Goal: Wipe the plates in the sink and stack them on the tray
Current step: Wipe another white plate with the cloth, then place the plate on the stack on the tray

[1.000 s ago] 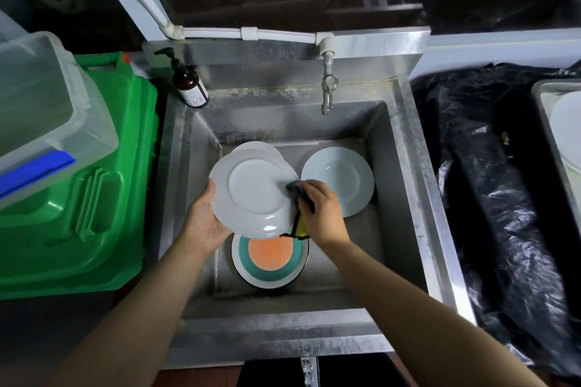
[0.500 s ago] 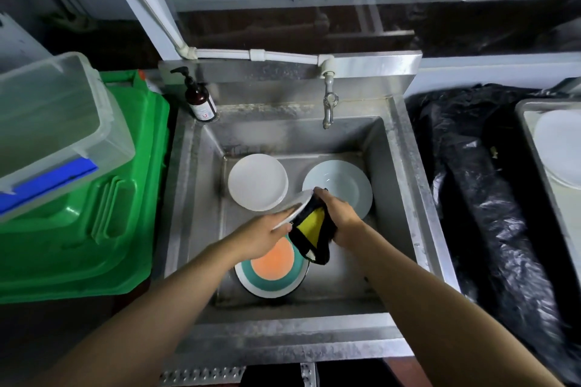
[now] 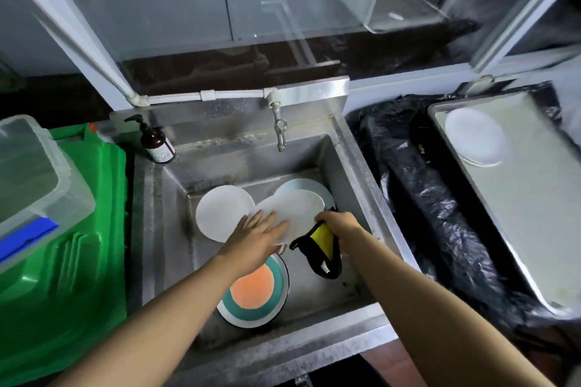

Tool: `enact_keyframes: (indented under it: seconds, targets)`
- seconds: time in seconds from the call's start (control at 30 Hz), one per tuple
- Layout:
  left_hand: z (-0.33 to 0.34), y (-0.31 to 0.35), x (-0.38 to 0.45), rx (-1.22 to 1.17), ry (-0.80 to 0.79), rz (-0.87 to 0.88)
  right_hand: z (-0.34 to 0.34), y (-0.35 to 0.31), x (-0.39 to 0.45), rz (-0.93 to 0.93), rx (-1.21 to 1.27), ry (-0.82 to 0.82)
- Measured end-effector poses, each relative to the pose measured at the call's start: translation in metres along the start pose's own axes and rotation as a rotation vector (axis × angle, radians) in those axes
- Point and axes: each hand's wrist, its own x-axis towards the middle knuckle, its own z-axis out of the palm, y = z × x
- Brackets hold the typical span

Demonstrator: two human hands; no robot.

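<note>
A: Head view, sink (image 3: 352,173) first. What did the hands have?

B: Left hand (image 3: 256,240) lay over the near edge of a white plate (image 3: 294,207), fingers nearly straight and spread on its face; whether the thumb hooked under the rim could not be seen. Plate was held above the basin, overlapping a pale blue plate (image 3: 325,190) behind it.

A: And the right?

B: Right hand (image 3: 341,225) had its fingers curled round a black and yellow cloth (image 3: 323,245), which hung down from the grip just beside the held plate's right edge.

A: Other plates?

B: A second white plate (image 3: 220,214) lay flat on the basin floor at left. An orange and teal plate (image 3: 254,295) lay nearest, partly under the left wrist. On the tray (image 3: 534,214), right of the sink past a black plastic bag (image 3: 440,214), white plates (image 3: 474,137) were stacked at its far end.

A: Left side?

B: Soap bottle (image 3: 155,143) at the sink's back corner, green bin (image 3: 69,261), clear box (image 3: 34,179) atop it.
</note>
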Motion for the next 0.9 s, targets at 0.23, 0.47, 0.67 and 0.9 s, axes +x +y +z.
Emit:
enact_keyframes:
  seconds: [0.23,0.47,0.67,0.9]
  targets:
    - [-0.052,0.021,0.044,-0.001,0.102,0.020,-0.098,-0.025,-0.023,-0.079,0.212,0.218]
    - [-0.087,0.085,0.110,-0.121,0.018,-0.019,-0.223,-0.048,-0.023,-0.106,0.423,0.378]
    - [-0.109,0.164,0.171,-0.106,0.085,-0.027,-0.326,-0.060,-0.002,-0.143,0.595,0.456]
    - [-0.105,0.236,0.249,-0.085,0.010,-0.086,-0.423,-0.065,0.058,-0.061,0.701,0.490]
